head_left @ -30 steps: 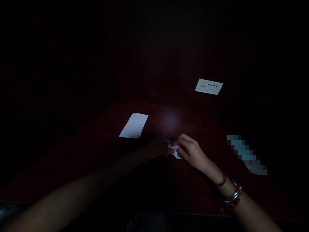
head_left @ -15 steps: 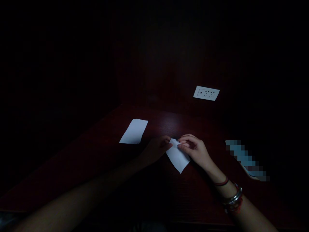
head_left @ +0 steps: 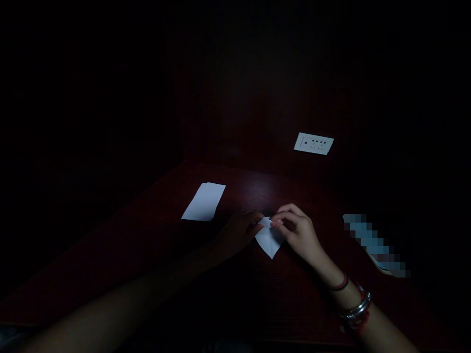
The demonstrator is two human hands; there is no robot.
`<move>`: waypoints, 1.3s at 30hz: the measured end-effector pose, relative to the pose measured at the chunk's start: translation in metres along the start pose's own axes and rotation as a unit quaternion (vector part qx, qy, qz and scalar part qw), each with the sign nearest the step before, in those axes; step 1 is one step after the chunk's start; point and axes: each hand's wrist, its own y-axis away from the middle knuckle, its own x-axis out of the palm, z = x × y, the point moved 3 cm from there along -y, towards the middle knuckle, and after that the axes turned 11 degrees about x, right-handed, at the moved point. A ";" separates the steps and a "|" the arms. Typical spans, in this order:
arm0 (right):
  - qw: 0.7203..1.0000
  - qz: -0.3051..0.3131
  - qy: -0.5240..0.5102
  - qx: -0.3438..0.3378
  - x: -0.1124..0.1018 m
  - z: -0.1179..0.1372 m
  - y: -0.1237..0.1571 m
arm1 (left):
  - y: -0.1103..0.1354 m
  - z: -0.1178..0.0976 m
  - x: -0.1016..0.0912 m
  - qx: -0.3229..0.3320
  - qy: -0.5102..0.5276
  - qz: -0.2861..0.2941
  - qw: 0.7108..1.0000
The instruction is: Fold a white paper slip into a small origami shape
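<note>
A small sheet of white paper (head_left: pixel 270 242) is held between both hands above the dark red table, its pointed corner toward me and creases running across it. My left hand (head_left: pixel 245 229), mostly in shadow, pinches the far left edge between thumb and fingers. On the far right edge, my right hand (head_left: pixel 297 229) grips with thumb and bent fingers. The fingertips hide parts of the paper's far end. Bracelets circle my right wrist.
A stack of white paper sheets (head_left: pixel 204 202) lies on the table (head_left: pixel 158 220) to the left. At the right rests a flat bluish item (head_left: pixel 373 242), blurred by pixelation. A white socket panel (head_left: pixel 314 143) is on the dark back wall.
The far end of the paper has been folded over, so less of its length shows. Both hands stay close together at its far edge, with the right hand's fingers more bent.
</note>
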 end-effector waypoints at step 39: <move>0.999 0.041 0.006 -0.023 0.000 0.013 0.002 | 0.002 -0.011 -0.003 0.041 0.010 -0.023 0.999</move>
